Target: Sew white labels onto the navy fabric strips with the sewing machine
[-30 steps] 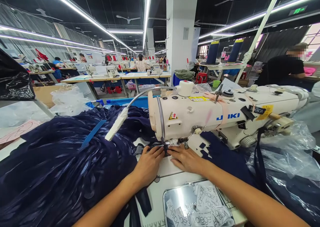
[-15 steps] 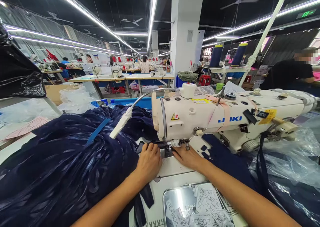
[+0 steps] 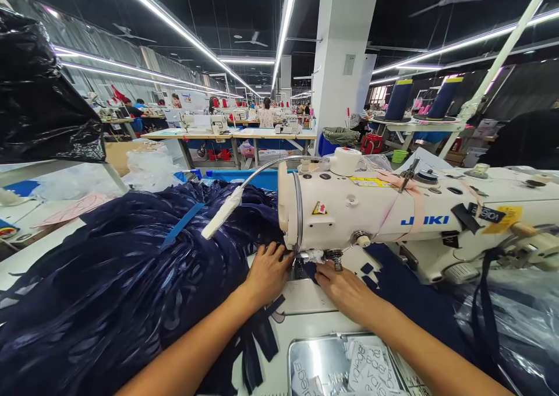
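A cream sewing machine (image 3: pixel 393 215) stands across the table in front of me. My left hand (image 3: pixel 267 272) lies flat, fingers stretched, on dark navy fabric (image 3: pixel 113 291) just left of the needle and presser foot (image 3: pixel 301 262). My right hand (image 3: pixel 345 288) rests flat on the machine bed just right of the needle, fingers pointing at it. A narrow dark strip (image 3: pixel 262 338) runs back from under my left hand toward me. What lies right under the needle is hidden by the fingers.
A metal tray (image 3: pixel 323 355) of white printed labels (image 3: pixel 367 367) sits at the near edge. A gooseneck lamp (image 3: pixel 225 212) hangs over the fabric heap. Clear plastic bags (image 3: pixel 524 308) lie right. Thread cones (image 3: pixel 397 99), a pillar (image 3: pixel 343 64) and other workstations stand behind.
Both hands have slid forward toward the needle. The view has shifted so the machine sits further right and lower in frame.
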The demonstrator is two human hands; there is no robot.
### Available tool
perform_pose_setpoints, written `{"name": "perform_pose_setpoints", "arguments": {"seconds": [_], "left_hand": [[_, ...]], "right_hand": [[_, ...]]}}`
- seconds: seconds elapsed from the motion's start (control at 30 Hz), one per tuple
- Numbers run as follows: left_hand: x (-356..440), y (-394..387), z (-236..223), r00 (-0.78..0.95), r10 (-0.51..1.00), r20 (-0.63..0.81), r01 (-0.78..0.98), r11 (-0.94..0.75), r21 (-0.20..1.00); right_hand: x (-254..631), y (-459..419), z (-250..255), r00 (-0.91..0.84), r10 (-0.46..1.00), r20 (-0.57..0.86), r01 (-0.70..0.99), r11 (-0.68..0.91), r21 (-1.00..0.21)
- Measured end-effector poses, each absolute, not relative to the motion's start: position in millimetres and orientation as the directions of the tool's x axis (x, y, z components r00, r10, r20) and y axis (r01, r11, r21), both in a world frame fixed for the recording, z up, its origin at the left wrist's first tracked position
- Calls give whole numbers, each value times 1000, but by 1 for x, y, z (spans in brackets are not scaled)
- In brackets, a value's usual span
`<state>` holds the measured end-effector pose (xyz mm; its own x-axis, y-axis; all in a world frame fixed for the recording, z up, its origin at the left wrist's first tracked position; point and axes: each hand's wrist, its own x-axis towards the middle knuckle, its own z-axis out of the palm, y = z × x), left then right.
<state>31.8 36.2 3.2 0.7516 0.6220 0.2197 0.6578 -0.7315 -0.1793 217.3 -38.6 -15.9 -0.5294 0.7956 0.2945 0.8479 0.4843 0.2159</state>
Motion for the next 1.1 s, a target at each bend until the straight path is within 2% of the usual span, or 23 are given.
{"name": "perform_pose_setpoints", "arguments": {"seconds": [0.17, 0.5, 1.1], "left_hand": [[32, 37, 5, 752, 624, 210, 657, -734, -173], [34, 38, 5, 754, 627, 196, 656, -735, -171], [40, 50, 0, 756, 601, 261, 648, -745, -162]], "right_hand": [[214, -37, -17, -556, 781, 283, 831, 512, 220], [203, -41, -12, -509, 834, 212, 857, 470, 211], [190, -35, -25, -454, 836, 308, 886, 388, 252]]}}
